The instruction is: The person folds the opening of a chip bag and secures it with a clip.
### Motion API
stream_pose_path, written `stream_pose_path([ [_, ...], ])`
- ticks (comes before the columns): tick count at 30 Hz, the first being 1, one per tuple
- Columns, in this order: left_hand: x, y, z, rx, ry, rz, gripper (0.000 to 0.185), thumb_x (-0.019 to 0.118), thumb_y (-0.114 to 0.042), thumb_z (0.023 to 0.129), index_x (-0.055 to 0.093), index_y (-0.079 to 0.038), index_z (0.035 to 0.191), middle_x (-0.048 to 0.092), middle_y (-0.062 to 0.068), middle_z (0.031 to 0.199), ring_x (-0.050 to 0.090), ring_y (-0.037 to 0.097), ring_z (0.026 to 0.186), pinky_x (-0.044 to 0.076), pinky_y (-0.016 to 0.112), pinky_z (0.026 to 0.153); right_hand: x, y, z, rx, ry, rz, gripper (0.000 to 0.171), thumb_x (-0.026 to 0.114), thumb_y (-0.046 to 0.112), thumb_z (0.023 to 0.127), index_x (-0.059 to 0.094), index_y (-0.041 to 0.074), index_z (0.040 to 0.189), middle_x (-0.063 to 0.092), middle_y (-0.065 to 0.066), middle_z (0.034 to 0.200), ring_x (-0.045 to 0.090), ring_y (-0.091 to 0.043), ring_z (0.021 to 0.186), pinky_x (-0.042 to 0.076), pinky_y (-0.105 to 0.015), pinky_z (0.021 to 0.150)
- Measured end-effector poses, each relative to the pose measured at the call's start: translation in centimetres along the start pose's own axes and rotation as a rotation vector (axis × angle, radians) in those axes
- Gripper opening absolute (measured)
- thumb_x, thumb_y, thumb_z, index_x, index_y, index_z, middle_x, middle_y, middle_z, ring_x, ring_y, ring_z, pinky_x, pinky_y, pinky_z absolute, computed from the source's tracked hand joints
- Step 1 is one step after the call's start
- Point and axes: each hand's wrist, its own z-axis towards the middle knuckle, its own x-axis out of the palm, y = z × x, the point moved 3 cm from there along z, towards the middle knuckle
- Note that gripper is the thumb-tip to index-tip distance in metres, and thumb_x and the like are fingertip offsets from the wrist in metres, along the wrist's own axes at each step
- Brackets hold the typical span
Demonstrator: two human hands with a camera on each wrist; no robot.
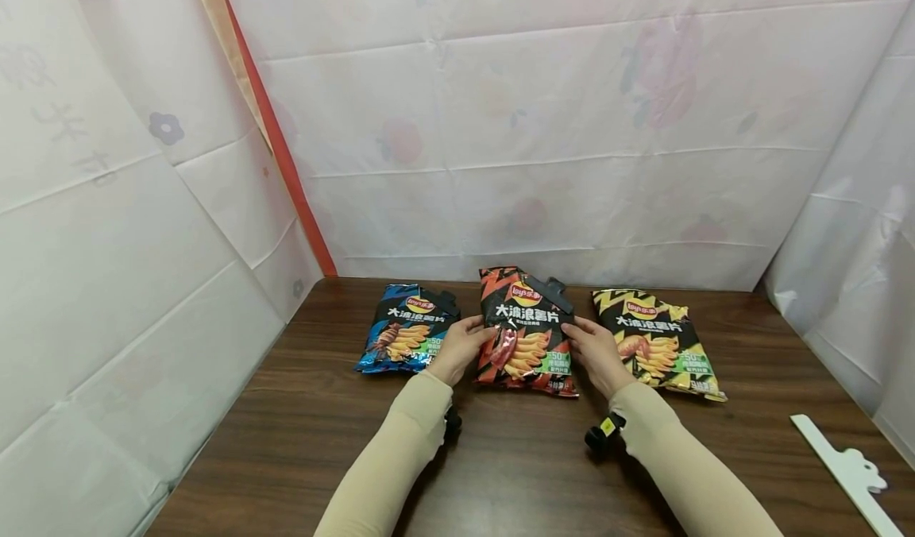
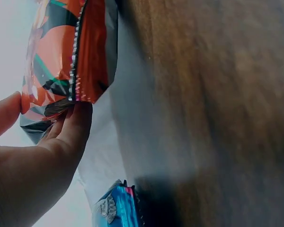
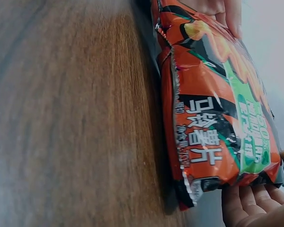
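Observation:
Between my two hands is a red and black bag of potato chips (image 1: 525,334), tilted up toward me, with a black clip (image 1: 549,292) across its top right corner. The left hand (image 1: 461,349) grips its left edge, thumb in front and fingers behind. On the opposite edge, the right hand (image 1: 596,353) grips in the same way. In the right wrist view, the lower seam of the red bag (image 3: 213,113) appears just above the wood. A blue chip bag (image 1: 400,338) lies left of it, also with a dark clip (image 1: 443,303). To the right lies a yellow chip bag (image 1: 654,342).
A white clip (image 1: 839,465) lies near the right edge of the brown wooden table (image 1: 493,473). Pale printed sheets (image 1: 529,124) enclose the table at the back and sides. A red strip (image 1: 279,156) runs down the back left corner.

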Motion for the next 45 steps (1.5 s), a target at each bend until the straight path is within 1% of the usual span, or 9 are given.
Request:
stream_pose_path([
  [2,0.1,0.0,0.2,0.0,0.004,-0.003,0.057,0.063,-0.015,0.097,0.041,0.003,0.146,0.048,0.024,0.146,0.049,0.033,0.134,0.043,0.045,0.108,0.1,-0.1,0.2,0.01,-0.003,0.001,0.063,0.056,0.026,0.101,0.029,0.007,0.154,0.043,-0.02,0.15,0.058,-0.015,0.113,0.047,-0.036,0.102],
  [4,0.1,0.0,0.3,-0.001,0.006,-0.007,0.056,0.062,-0.014,0.097,0.041,0.003,0.146,0.047,0.025,0.146,0.048,0.034,0.135,0.042,0.045,0.109,0.2,-0.2,0.4,0.019,-0.006,0.007,0.063,0.055,0.025,0.101,0.027,0.006,0.155,0.04,-0.02,0.152,0.052,-0.024,0.126,0.041,-0.043,0.109],
  [6,0.2,-0.1,0.5,-0.009,0.013,-0.002,0.057,0.06,-0.012,0.098,0.039,0.005,0.147,0.045,0.027,0.147,0.046,0.035,0.136,0.041,0.046,0.109,0.2,-0.4,0.7,0.023,-0.01,0.012,0.064,0.055,0.023,0.101,0.026,0.005,0.155,0.036,-0.021,0.154,0.044,-0.03,0.136,0.037,-0.046,0.113],
  [8,0.2,-0.1,0.7,-0.017,0.016,-0.002,0.058,0.06,-0.012,0.098,0.037,0.006,0.147,0.044,0.027,0.147,0.045,0.035,0.137,0.04,0.046,0.11,0.2,-0.6,0.9,0.027,-0.015,0.012,0.064,0.055,0.021,0.101,0.025,0.004,0.155,0.034,-0.022,0.155,0.039,-0.033,0.14,0.034,-0.047,0.114],
  [11,0.2,0.0,0.9,-0.035,0.017,0.012,0.059,0.061,-0.012,0.097,0.036,0.006,0.148,0.042,0.027,0.149,0.043,0.035,0.139,0.039,0.046,0.111,0.2,-0.8,1.1,0.029,-0.019,0.007,0.064,0.055,0.02,0.1,0.026,0.003,0.155,0.033,-0.022,0.156,0.037,-0.033,0.142,0.033,-0.047,0.115],
  [17,0.2,0.3,1.1,-0.02,0.006,0.047,0.06,0.061,-0.011,0.097,0.036,0.004,0.149,0.041,0.025,0.151,0.039,0.034,0.141,0.037,0.045,0.113,0.3,-1.0,1.1,0.043,-0.024,0.013,0.064,0.056,0.02,0.099,0.027,0.003,0.154,0.033,-0.021,0.156,0.036,-0.034,0.142,0.033,-0.048,0.115],
  [24,0.2,0.5,1.2,-0.008,0.003,0.068,0.06,0.062,-0.015,0.097,0.036,0.001,0.149,0.042,0.022,0.151,0.042,0.033,0.14,0.039,0.044,0.111,0.2,-1.2,1.2,0.064,-0.014,-0.001,0.065,0.056,0.021,0.1,0.025,0.004,0.155,0.027,-0.022,0.159,0.029,-0.036,0.146,0.031,-0.049,0.116],
  [33,0.3,0.5,1.2,0.01,0.01,0.038,0.058,0.06,-0.013,0.098,0.036,0.001,0.15,0.042,0.022,0.15,0.042,0.033,0.14,0.039,0.044,0.111,0.1,-1.2,1.1,0.071,-0.016,-0.021,0.065,0.057,0.02,0.1,0.026,0.003,0.155,0.028,-0.022,0.158,0.03,-0.037,0.146,0.032,-0.048,0.115],
  [45,0.0,0.4,1.2,0.0,-0.016,0.086,0.057,0.059,-0.008,0.097,0.038,-0.004,0.15,0.045,0.02,0.15,0.042,0.031,0.14,0.038,0.045,0.112,0.0,-1.0,0.9,0.049,0.019,-0.046,0.064,0.056,0.02,0.1,0.027,0.0,0.154,0.029,-0.024,0.157,0.029,-0.038,0.146,0.033,-0.048,0.115],
])
